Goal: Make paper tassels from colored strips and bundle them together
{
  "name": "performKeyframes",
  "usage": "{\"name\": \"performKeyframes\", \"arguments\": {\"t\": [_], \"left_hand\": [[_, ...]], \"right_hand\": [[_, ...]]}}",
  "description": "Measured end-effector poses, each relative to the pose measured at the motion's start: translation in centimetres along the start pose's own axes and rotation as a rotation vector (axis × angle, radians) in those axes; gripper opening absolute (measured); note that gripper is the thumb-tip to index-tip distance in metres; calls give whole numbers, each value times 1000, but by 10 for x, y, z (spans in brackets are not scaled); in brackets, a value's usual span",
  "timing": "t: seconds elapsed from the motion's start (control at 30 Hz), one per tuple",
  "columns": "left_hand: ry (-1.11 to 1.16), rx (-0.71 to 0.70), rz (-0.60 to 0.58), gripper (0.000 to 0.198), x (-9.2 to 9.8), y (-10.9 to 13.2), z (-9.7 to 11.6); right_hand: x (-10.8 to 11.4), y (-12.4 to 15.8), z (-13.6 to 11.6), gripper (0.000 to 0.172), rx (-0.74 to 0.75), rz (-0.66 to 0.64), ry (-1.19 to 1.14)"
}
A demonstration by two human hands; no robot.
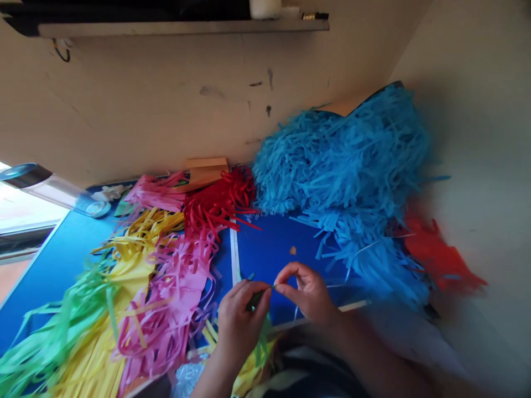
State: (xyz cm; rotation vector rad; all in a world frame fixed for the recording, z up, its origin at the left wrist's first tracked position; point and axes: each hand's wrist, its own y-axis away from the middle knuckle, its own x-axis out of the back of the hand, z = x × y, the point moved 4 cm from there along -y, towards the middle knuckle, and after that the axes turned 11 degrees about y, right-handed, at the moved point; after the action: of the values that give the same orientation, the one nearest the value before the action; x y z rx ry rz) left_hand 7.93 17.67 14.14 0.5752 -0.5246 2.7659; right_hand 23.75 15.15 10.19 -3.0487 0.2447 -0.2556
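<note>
Close to my body, over the front of the blue table, both hands meet fingertip to fingertip. Green fringed paper is gripped in my left hand, with its strips hanging below the palm. My right hand pinches a thin green end between thumb and forefinger, right beside the left fingertips. Yellow fringed paper lies under the left wrist, partly hidden by the arm. Just beyond the right fingers is a small brown scrap on the table.
Blue fringe covers a large piñata-like shape at the back right, with red paper beside it. Pink, yellow, green and red fringe spread leftward. A clear bottle leans at far left; a shelf overhangs.
</note>
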Motion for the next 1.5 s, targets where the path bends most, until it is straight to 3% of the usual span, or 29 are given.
{"name": "performKeyframes", "arguments": {"t": [0.2, 0.5, 0.77, 0.87, 1.13, 1.3, 1.5], "left_hand": [[-99, -77, 16, 12, -3, 2, 2], [85, 139, -19, 20, -6, 0, 1], [24, -81, -59, 11, -6, 0, 8], [67, -80, -126, 9, -5, 0, 7], [4, -11, -113, 10, -5, 2, 4], [38, 27, -216, 11, -4, 5, 1], [5, -104, -160, 7, -1, 4, 0]], "right_hand": [[1, 4, -5, 3, 96, 7, 62], [0, 7, -5, 8, 66, 8, -45], [6, 6, -8, 5, 97, 4, 134], [7, 5, -9, 4, 97, -23, 124], [5, 6, -15, 8, 172, -40, 218], [8, 6, -12, 7, 164, -84, 217], [9, 7, -16, 14, 253, -76, 347]]}}
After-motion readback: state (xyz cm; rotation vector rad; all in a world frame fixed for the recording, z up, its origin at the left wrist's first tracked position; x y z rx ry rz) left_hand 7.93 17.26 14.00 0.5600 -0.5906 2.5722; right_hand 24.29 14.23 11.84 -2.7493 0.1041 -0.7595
